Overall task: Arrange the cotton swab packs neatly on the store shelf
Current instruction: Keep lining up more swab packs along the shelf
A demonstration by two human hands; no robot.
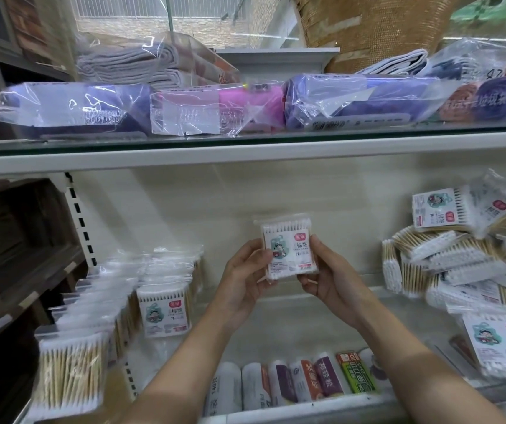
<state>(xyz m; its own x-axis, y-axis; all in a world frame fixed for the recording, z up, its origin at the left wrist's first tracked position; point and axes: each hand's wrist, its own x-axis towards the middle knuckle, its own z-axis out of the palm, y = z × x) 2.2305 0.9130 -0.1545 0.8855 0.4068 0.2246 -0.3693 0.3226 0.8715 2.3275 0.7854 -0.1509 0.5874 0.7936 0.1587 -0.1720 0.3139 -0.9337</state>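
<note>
Two hands round one swab pack (288,249), label seemingly "70".

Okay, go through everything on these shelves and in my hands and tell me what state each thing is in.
Held cotton swab pack: upright, label facing the camera, sealed.
Left hand: grips the pack's left edge.
Right hand: grips its right edge.
Left rows of packs: standing upright, lined up.
Right pile of packs: jumbled, tilted, overlapping.
Bagged goods on the upper shelf: lying flat.

Your left hand (242,281) and right hand (326,278) hold one cotton swab pack (288,249) upright before the shelf (276,313), between standing packs (98,304) and a jumbled pile (459,264).
</note>
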